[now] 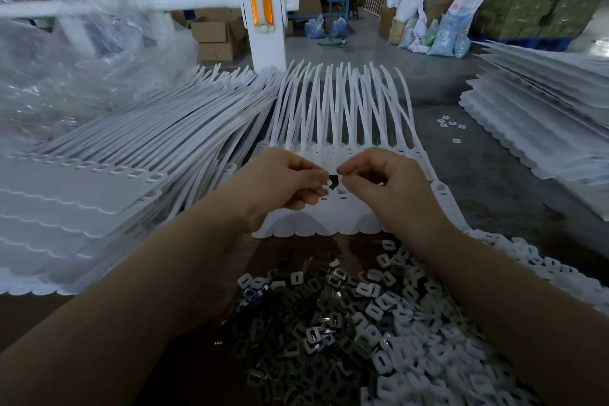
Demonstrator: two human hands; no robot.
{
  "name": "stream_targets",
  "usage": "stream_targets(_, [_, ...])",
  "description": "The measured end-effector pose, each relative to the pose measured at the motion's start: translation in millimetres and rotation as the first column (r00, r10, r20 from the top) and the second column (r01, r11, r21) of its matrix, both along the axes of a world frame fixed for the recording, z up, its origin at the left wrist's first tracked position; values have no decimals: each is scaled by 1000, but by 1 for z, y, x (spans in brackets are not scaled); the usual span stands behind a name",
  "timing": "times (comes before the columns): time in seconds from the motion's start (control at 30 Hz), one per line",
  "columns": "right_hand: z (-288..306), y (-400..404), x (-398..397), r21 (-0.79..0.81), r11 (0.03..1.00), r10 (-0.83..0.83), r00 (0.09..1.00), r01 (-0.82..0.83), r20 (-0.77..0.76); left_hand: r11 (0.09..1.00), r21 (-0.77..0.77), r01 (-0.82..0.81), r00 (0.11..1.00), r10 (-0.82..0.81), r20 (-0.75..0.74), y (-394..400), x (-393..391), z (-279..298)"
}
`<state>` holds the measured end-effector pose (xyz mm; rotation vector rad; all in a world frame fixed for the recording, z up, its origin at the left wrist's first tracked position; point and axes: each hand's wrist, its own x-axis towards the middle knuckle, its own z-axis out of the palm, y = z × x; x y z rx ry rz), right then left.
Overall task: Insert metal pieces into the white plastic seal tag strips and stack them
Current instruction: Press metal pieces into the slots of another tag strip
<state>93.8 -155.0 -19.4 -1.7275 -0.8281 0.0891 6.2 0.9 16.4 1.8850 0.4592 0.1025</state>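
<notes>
Mid-insertion at the strip [333,204], centre of view, tails fanned toward 12 o'clock.

Pinched at its head row by left hand [283,181] and right hand [389,188], fingers curled, fingertips nearly meeting over one slot; whether a metal piece sat between them, too small to tell. Judged: seating step, stacking not yet due. Next: press piece flat into slot, then fetch another from the pile [329,323] at 6 o'clock. Stacks of strips at 9 o'clock [115,181] and 3 o'clock [543,128].
</notes>
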Motion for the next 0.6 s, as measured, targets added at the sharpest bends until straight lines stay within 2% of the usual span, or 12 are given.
stream_targets(0.07, [0, -1, -2, 11, 999, 36, 998, -36, 47, 995, -88, -47, 999, 47, -9, -1, 1, -2])
stream_targets(0.23, [-1, -1, -4, 3, 997, 77, 994, -78, 82, 991, -119, -67, 998, 67, -11, -3, 2, -3])
stream_targets(0.6, [-4, 1, -1, -31, 999, 46, 990, -43, 131, 961, -274, -41, 999, 43, 1, -3, -1, 1])
